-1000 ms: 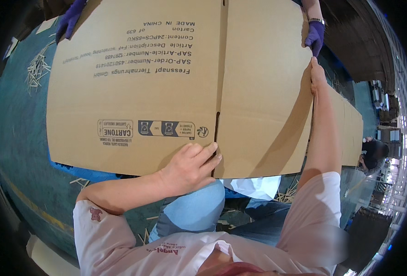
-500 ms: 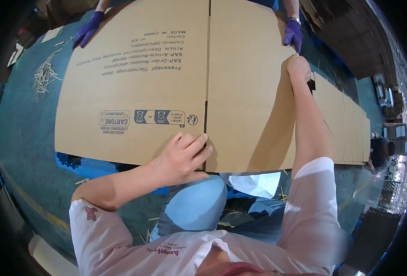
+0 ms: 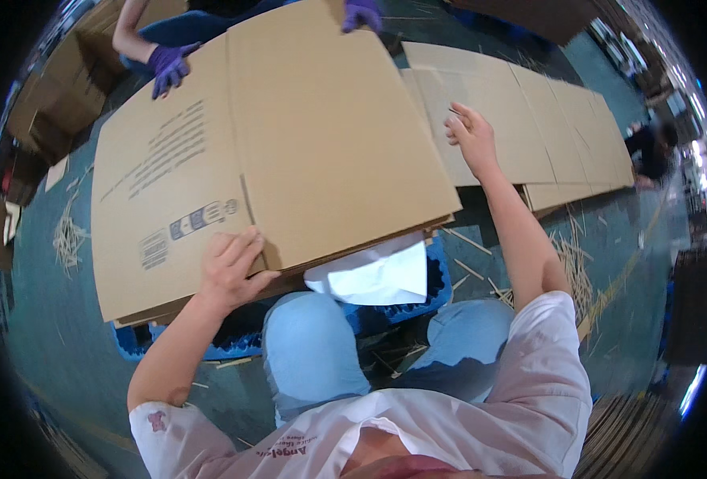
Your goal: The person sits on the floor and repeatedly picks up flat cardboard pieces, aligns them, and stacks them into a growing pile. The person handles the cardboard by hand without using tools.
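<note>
We see a large flattened cardboard box (image 3: pixel 289 152) lying across our knees above a blue pallet (image 3: pixel 405 299). Our left hand (image 3: pixel 232 267) presses flat, fingers spread, on its near edge. Our right hand (image 3: pixel 471 132) hovers open beside its far right corner. A co-worker's purple-gloved hands (image 3: pixel 170 65) grip the far edge.

The flattened cardboard box (image 3: pixel 273 160) has swung to the left — the right hand (image 3: pixel 471 136) has come off its edge, now over the cardboard sheets (image 3: pixel 529 120) beyond.
</note>
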Available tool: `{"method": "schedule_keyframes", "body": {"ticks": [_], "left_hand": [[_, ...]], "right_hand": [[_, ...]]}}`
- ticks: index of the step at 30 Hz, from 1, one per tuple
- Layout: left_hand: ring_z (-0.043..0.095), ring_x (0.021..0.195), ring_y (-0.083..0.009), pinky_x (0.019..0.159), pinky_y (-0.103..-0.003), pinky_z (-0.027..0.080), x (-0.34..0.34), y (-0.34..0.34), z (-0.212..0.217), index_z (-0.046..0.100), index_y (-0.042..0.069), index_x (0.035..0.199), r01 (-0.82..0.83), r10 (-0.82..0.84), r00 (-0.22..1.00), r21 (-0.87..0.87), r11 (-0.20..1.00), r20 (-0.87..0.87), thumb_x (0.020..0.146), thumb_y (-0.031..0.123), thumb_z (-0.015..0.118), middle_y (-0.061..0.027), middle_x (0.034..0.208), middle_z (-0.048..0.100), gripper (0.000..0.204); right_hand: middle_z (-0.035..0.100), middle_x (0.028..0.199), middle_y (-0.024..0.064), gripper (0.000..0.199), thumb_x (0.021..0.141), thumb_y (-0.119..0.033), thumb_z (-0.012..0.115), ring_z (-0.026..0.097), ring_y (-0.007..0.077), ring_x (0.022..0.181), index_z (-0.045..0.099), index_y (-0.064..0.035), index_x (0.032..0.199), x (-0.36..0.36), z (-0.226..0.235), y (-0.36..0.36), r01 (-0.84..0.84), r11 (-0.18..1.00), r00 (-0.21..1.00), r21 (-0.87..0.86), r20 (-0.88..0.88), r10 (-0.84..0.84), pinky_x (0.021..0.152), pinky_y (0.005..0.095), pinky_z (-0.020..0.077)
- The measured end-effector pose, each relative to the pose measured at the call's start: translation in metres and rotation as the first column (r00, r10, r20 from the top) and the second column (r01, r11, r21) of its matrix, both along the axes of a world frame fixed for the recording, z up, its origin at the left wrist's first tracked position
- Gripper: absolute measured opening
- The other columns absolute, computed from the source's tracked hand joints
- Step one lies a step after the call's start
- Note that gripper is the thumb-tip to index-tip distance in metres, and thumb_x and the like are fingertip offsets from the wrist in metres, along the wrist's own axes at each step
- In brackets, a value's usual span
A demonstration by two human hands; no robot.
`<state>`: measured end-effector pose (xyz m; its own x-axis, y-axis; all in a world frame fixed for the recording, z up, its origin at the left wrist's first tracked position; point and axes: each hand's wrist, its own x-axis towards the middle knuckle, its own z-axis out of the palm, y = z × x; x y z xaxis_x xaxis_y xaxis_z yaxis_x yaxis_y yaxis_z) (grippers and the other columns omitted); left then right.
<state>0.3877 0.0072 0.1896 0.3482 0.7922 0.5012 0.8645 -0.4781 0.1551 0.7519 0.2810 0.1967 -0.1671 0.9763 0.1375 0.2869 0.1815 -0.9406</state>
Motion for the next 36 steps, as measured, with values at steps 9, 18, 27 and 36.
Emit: {"method": "schedule_keyframes", "body": {"ticks": [9,18,27,36], "left_hand": [[0.054,0.077,-0.0332,0.067,-0.041,0.045,0.009,0.012,0.022,0.055,0.001,0.091,0.023,-0.046,0.989,-0.168,0.986,-0.138,0.066,0.039,0.072,-0.0166,0.095,0.057,0.049],[0.049,0.079,-0.0331,0.069,-0.044,0.041,0.015,0.020,0.020,0.046,0.003,0.094,0.063,-0.090,0.987,-0.190,0.980,-0.134,0.077,0.047,0.059,-0.0165,0.093,0.052,0.049],[0.049,0.081,-0.0354,0.072,-0.045,0.041,0.018,0.016,0.015,0.048,0.002,0.094,0.043,-0.057,0.992,-0.125,0.991,-0.114,0.076,0.045,0.061,-0.0172,0.093,0.051,0.049],[0.049,0.094,-0.0372,0.082,-0.043,0.041,0.086,-0.007,0.095,0.053,0.000,0.098,-0.281,0.246,0.958,-0.314,0.907,-0.149,0.070,0.014,0.067,-0.0174,0.098,0.053,0.034]], "right_hand": [[0.048,0.118,0.0132,0.046,0.078,-0.012,0.056,0.046,0.0347,0.108,0.045,-0.0104,0.123,0.171,-0.179,-0.012,0.338,0.921,0.398,0.193,0.858,-0.326,0.093,0.0451,0.0364],[0.035,0.136,0.0102,0.048,0.082,-0.015,0.051,0.032,0.0356,0.126,0.038,-0.0171,0.128,0.222,-0.233,0.006,0.097,0.985,0.033,0.140,0.989,-0.143,0.097,0.0520,0.0328],[0.049,0.121,0.0161,0.036,0.079,-0.009,0.052,0.046,0.0330,0.114,0.047,-0.0066,0.115,0.220,-0.156,-0.008,0.102,0.903,0.254,0.417,0.867,-0.429,0.095,0.0417,0.0381],[0.065,0.092,0.0159,0.030,0.081,-0.022,0.065,0.062,0.0267,0.086,0.062,-0.0018,0.102,0.233,0.138,-0.181,0.356,0.632,0.668,0.688,0.285,-0.687,0.079,0.0350,0.0465]]}}
